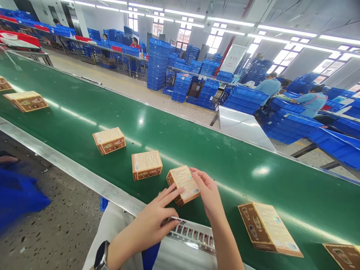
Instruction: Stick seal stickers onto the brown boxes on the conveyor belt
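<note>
Now, going left to right along the green conveyor belt: at the far left edge a brown carton is cut off by the frame, and just right of it a second small box lies flat. Further along sit two more boxes, one well apart from the edge rail and another nearer the hands; both have their pale printed faces up.

Next comes the box in hand, tilted on the belt close to its near edge. The left hand is open, its fingers spread, with the forefinger pressed on the pale top face and the other fingertips resting over a strip of small labels lying on the grey bench just below the belt. A watch is on that wrist. The right hand is partly curled, steadying the box's right side with thumb and fingers; it braces the box rather than closing around it.

To the right, a larger flat carton lies near the rail, and another is cut off at the lower right corner.

As a judgement, the boxes on the left look handled already, the held one is midway, and the two on the right are not yet reached. Beyond the belt stand stacks of blue crates and other people at work.
</note>
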